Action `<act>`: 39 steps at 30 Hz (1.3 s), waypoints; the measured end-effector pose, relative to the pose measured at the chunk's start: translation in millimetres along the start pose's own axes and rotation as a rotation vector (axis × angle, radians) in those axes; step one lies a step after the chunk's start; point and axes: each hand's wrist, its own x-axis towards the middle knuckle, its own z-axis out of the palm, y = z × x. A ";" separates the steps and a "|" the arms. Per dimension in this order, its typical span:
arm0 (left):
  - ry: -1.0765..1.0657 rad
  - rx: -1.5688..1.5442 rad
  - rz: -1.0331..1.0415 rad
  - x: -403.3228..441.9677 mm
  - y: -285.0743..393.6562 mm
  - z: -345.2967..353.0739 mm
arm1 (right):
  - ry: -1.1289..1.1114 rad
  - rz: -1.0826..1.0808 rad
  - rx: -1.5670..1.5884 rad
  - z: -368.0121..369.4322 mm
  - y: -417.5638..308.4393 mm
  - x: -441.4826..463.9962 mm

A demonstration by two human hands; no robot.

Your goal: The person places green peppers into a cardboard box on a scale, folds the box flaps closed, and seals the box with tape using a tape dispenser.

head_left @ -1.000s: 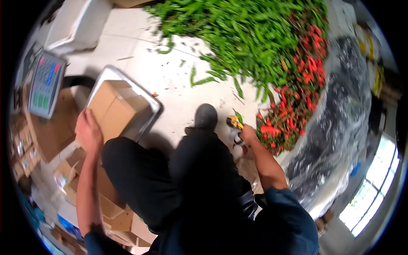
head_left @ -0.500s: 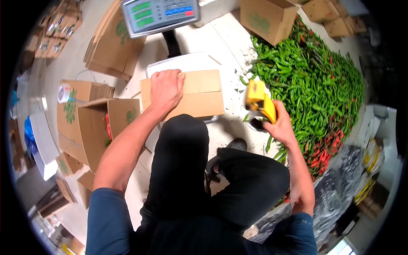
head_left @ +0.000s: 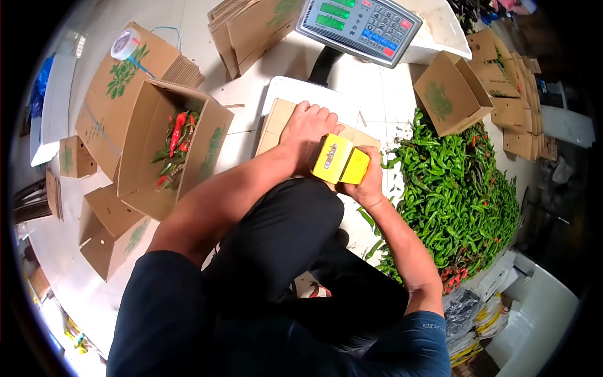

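A closed cardboard box (head_left: 274, 124) lies on the white platform (head_left: 289, 88) of a scale. On its top rests my left hand (head_left: 306, 133), palm down, the fingers laid over the cardboard. My right hand (head_left: 369, 179) grips a yellow tape dispenser (head_left: 336, 158) over the near right part of the box. The dispenser's head is right beside my left hand and covers some of the box. Whether tape touches the cardboard cannot be made out.
The scale's display (head_left: 358, 28) stands beyond the platform. A big heap of green peppers (head_left: 446, 188) covers the floor at right. An open carton (head_left: 139, 144) at left has red and green peppers inside. Flattened cartons (head_left: 251, 38) lean behind; another open carton (head_left: 449, 94) sits by the heap.
My right hand has brought the tape dispenser leftward from beside the pepper heap to over the box. My left hand stays on the box. The head view has turned and shifted.
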 end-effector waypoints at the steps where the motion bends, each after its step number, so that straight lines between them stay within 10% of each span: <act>1: 0.005 -0.018 -0.001 0.7 -1.5 0.0 | 0.000 0.007 -0.006 1.1 -1.2 1.1; 7: -0.006 -0.234 -0.007 -2.5 -6.2 -7.1 | -0.076 -0.018 -0.094 -7.6 -8.9 3.6; 13: 0.461 -0.654 -0.117 -32.1 -43.9 -8.4 | -0.176 -0.025 -0.144 -11.9 -5.2 3.9; 17: 0.124 -1.612 -0.636 -63.8 -67.9 -31.0 | -0.220 -0.044 -0.217 -16.2 -9.8 10.3; 22: -0.221 -1.941 -0.895 -76.0 -36.8 -60.8 | -0.282 -0.009 -0.261 -27.0 -54.7 31.9; 39: 0.362 -1.026 -0.704 -83.3 -22.2 -65.5 | -0.263 0.140 -0.288 -18.9 -47.4 21.9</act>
